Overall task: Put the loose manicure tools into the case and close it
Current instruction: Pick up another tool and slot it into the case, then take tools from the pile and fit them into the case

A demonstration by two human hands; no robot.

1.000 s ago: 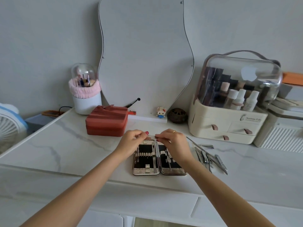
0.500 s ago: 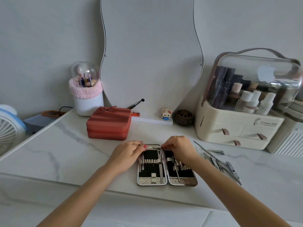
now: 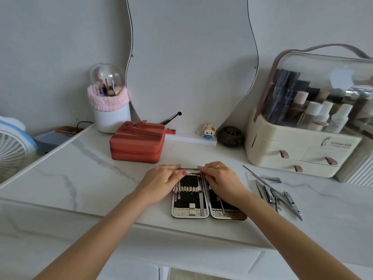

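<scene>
The manicure case (image 3: 189, 214) lies open and flat on the marble tabletop, with two black-lined halves and a silver rim. A few tools sit in its elastic loops. My left hand (image 3: 161, 179) holds the far edge of the left half, thumb inside and fingers over the rim. My right hand (image 3: 221, 179), with a ring on it, grips the far edge of the right half and covers much of that half. The loose metal manicure tools (image 3: 272, 191), clippers and a long file among them, lie in a heap to the right of the case.
A red zipped box (image 3: 137, 145) stands just behind the case. At the back are a brush holder (image 3: 110, 110), a wavy mirror (image 3: 191, 57), a small figurine (image 3: 209, 131) and a dark round ornament (image 3: 231, 136). A cream cosmetics organiser (image 3: 298, 148) stands behind the loose tools. A fan (image 3: 12, 150) is at far left.
Both hands stay at the far edge of the open case. The view has shifted, so the case sits lower and further right in frame.
</scene>
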